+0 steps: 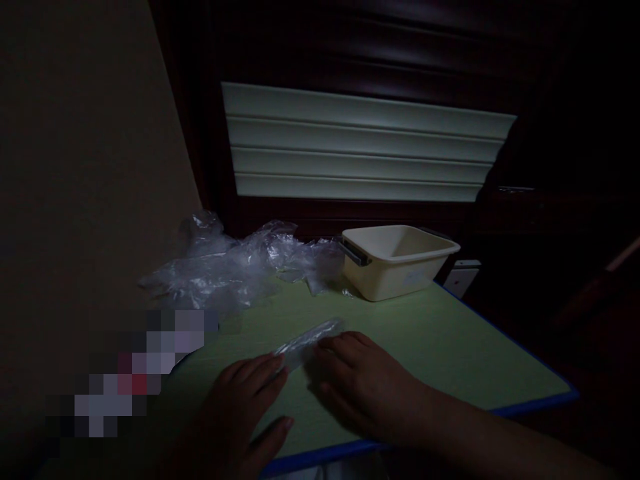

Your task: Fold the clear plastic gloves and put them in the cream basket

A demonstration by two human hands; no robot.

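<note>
A narrow strip of folded transparent plastic film (310,339) lies on the green tabletop. My left hand (245,390) rests at its left end, with the fingertips on the film and the thumb spread apart toward the table's front edge. From the right, my right hand (365,383) reaches over the film's other end. Its fingers are stretched out and slightly bent, and they press down near the film rather than wrap around it. The undersides of the right fingers are in shadow.
Crumpled transparent plastic bags (220,273) are heaped at the back left. A cream plastic bin (400,277) with dark handles stands at the back right. Beyond the blue-edged table (450,347) is a tablet-like device (461,280). A pixelated patch covers the left side.
</note>
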